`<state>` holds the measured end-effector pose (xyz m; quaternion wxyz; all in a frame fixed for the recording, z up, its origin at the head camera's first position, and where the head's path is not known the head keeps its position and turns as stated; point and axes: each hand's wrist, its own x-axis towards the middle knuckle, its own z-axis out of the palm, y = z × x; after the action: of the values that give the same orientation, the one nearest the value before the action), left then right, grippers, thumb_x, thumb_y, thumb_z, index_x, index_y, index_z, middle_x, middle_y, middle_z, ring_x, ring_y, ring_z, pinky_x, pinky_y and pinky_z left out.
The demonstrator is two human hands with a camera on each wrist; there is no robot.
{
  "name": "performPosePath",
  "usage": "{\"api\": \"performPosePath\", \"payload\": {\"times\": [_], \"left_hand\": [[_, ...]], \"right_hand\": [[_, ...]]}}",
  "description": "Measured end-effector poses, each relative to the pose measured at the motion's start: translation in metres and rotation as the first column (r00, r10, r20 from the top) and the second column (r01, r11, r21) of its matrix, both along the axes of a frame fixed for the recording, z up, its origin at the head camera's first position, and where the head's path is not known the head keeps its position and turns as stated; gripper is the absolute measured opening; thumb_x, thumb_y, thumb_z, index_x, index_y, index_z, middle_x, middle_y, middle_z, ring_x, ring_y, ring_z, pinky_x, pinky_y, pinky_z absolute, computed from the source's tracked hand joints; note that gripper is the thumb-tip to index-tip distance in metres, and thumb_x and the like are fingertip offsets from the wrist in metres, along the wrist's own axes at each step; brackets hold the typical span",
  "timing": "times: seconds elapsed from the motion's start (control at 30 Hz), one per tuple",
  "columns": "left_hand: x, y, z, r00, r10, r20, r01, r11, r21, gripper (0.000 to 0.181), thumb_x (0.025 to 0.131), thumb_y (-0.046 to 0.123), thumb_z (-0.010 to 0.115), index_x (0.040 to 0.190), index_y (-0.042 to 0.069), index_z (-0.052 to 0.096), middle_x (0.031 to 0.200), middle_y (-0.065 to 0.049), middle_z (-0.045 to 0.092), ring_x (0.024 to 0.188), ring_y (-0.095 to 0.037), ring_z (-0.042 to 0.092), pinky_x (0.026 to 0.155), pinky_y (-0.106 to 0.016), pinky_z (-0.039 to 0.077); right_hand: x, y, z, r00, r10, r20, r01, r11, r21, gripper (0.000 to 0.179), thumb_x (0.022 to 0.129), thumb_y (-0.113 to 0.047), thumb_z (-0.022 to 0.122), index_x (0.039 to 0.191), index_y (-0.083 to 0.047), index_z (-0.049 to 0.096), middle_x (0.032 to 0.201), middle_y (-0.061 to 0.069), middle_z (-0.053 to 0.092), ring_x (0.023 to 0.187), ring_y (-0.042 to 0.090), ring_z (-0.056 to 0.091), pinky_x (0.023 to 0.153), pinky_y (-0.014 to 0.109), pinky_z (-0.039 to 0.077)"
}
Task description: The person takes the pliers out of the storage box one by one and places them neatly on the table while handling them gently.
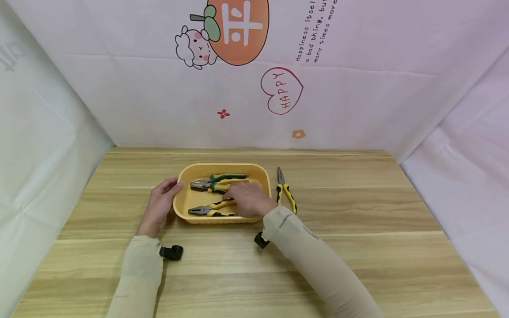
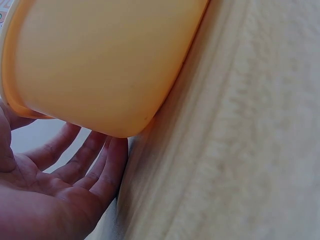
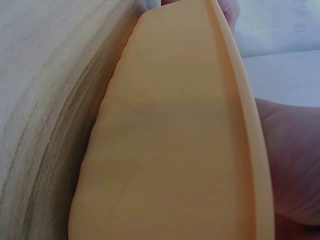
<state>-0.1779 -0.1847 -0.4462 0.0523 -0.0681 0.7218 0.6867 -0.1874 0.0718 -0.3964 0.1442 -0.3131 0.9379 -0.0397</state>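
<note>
A yellow plastic basin [image 1: 180,207] stands on the table with several pliers inside. My left hand [image 1: 159,204] holds its left end, thumb over the rim and the other fingers against the outer wall, as the left wrist view shows. My right hand [image 1: 249,199] reaches over the near right rim into the basin, above the pliers' handles. Its fingertips are mostly hidden, so whether they grip a handle is unclear. Near it lie yellow-and-black pliers [image 1: 201,210], jaws pointing left. Behind are green-handled pliers [image 1: 228,176] and another pair partly overlapped. The right wrist view shows mostly the basin's outer wall [image 3: 165,125].
Long-nose pliers [image 1: 287,194] with yellow-and-black handles lie on the wooden table [image 1: 358,229], just right of the basin, tip pointing away. A printed white cloth [image 1: 350,106] hangs behind the table's back edge, and white cloth flanks both sides.
</note>
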Motion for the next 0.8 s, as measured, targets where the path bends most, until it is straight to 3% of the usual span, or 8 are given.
{"api": "performPosePath", "payload": {"times": [0.23,0.37,0.53,0.8], "left_hand": [[0.0,0.0,0.0,1.0,-0.004,-0.003,0.004,1.0,-0.001,0.054,0.108,0.029,0.053,0.149,-0.004,0.044,0.144,-0.024,0.048,0.113,-0.017,0.058,0.088,-0.019,0.053],[0.0,-0.001,0.002,1.0,-0.005,0.002,0.005,1.0,-0.008,0.055,0.108,0.03,0.053,0.15,-0.004,0.043,0.145,-0.024,0.047,0.115,-0.019,0.057,0.089,-0.019,0.053],[0.001,0.0,0.003,1.0,-0.007,0.002,0.007,1.0,-0.005,0.055,0.108,0.03,0.053,0.15,-0.004,0.043,0.145,-0.024,0.047,0.116,-0.02,0.057,0.09,-0.02,0.052],[0.0,-0.001,0.0,1.0,0.001,-0.001,-0.001,1.0,0.001,0.052,0.108,0.026,0.053,0.149,-0.005,0.044,0.144,-0.024,0.048,0.112,-0.016,0.058,0.088,-0.019,0.053]], "right_hand": [[-0.004,0.007,-0.001,0.999,0.039,-0.011,-0.04,0.999,-0.034,0.047,0.088,-0.008,0.077,0.13,-0.026,0.071,0.128,-0.005,0.067,0.107,0.016,0.064,0.064,0.03,0.048],[-0.005,0.011,0.001,0.999,0.038,-0.016,-0.039,0.997,-0.067,0.049,0.085,-0.017,0.085,0.131,-0.025,0.071,0.127,-0.004,0.067,0.105,0.016,0.064,0.068,0.032,0.053],[-0.004,0.019,0.004,1.0,0.013,-0.021,-0.015,0.992,-0.127,0.056,0.08,-0.031,0.09,0.132,-0.025,0.07,0.126,-0.005,0.065,0.098,0.012,0.061,0.072,0.032,0.052],[-0.003,0.028,0.011,0.998,-0.055,-0.032,0.048,0.978,-0.201,0.063,0.075,-0.038,0.092,0.132,-0.025,0.07,0.115,-0.005,0.066,0.081,0.01,0.056,0.058,0.027,0.045]]}}
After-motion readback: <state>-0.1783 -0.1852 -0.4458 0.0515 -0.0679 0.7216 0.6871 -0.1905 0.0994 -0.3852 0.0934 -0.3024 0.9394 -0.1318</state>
